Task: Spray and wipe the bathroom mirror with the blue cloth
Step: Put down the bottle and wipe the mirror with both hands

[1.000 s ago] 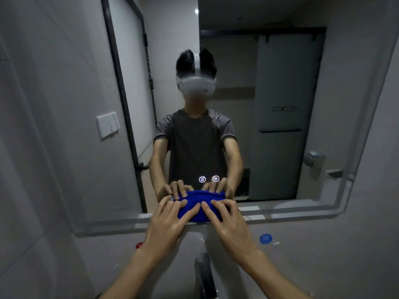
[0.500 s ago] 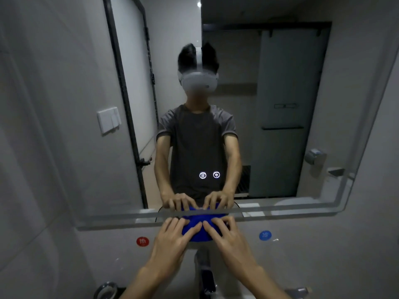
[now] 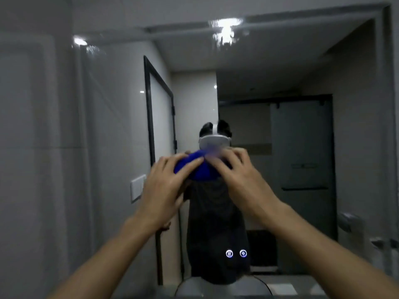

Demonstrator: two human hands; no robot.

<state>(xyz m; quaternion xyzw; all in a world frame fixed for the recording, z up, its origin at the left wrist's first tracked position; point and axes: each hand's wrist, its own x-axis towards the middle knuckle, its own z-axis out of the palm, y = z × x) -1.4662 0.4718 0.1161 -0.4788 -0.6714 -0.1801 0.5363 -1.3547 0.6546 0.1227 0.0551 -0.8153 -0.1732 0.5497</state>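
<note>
The blue cloth (image 3: 199, 169) is bunched flat against the bathroom mirror (image 3: 302, 83) near its middle, in front of the reflected person's head. My left hand (image 3: 166, 186) presses on the cloth's left side with fingers spread. My right hand (image 3: 239, 180) presses on its right side, fingers spread too. Both forearms reach up from the bottom of the view. Most of the cloth is hidden under my fingers. No spray bottle is in view.
The mirror fills most of the view, with its frame at the top and right edge (image 3: 386, 104). A grey tiled wall (image 3: 32, 147) stands on the left. Two lit touch icons (image 3: 236, 253) glow low on the glass. The basin's reflection (image 3: 216, 285) shows at the bottom.
Both hands have slid the cloth up from the mirror's bottom edge to about its middle. My view has tilted upward, so the tap and wall below the mirror have left the frame.
</note>
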